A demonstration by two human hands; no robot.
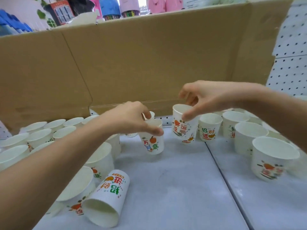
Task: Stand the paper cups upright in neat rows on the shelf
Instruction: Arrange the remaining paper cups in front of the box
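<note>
Shelf (174,188): grey; cups along both side edges.
Your left hand (131,118): pinching upright cup (153,140).
Your right hand (207,97): gripping tilted cup (183,123).

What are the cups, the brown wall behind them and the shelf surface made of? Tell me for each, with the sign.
Cups: apparently thin paper, matte white with printed colour graphics and a rolled rim.
Brown wall: corrugated cardboard by the look, dull tan, with fold creases and a taped seam.
Shelf surface: probably painted metal, pale grey, smooth and scuffed; its back panel is perforated.
</note>
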